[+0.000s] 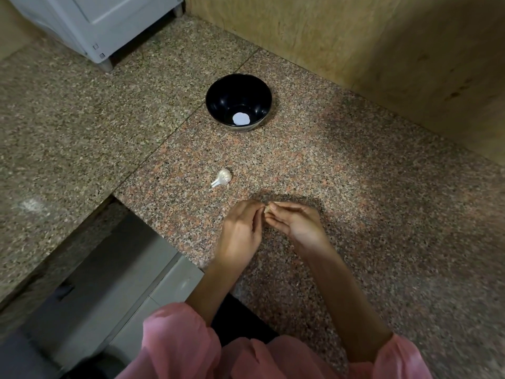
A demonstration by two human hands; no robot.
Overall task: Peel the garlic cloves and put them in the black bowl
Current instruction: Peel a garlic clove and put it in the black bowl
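Speckled pink-grey granite countertop (341, 165), polished, carries a glossy round black bowl (238, 102) with a bright white glare spot at its bottom. Nearer lies a papery white garlic bulb (222, 178), stem outward. Left hand (239, 231) and right hand (296, 222) meet, fingertips pinching one small pale garlic clove (267, 208) between them. No writing is readable.

Nothing readable here, honestly: no labels, brands or numbers on the black bowl (238, 102), the bench (355, 187), or the grey appliance (95, 26) at 11 o'clock.
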